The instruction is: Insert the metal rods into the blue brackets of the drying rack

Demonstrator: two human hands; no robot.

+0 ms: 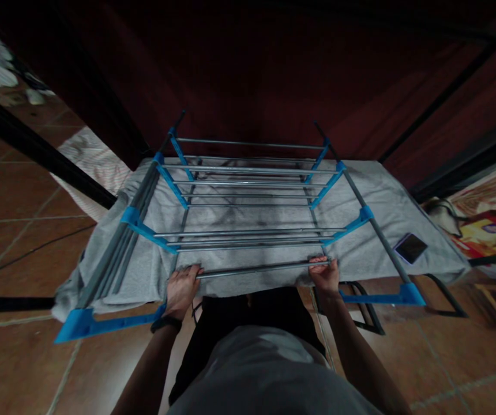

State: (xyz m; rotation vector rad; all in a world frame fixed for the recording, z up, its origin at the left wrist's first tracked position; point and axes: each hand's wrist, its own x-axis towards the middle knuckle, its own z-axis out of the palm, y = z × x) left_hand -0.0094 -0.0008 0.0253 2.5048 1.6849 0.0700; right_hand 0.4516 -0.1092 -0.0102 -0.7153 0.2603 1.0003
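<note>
Near brackets (pixel 96 327): blue, at the near corners of the rack (pixel 248 233), one outside each of your wrists.
Left grip (pixel 182 286): your fingers close over the left end of the front rod (pixel 256 270).
Right grip (pixel 324 276): your fingers curl around that rod near its right end.
Front rod: at the rack's near side, running crosswise; your hands cover its ends, so you cannot tell whether they are seated.
Handling: it looks like thin metal tube, so expect it light, stiff and rather slick; hold it near both ends, as you do, to keep it level.
Phone (pixel 410 248): lying right of the rack.
Worktop (pixel 386 190): under the rack, draped in soft grey cloth.
Dark red panel (pixel 252 75): behind the rack.
</note>
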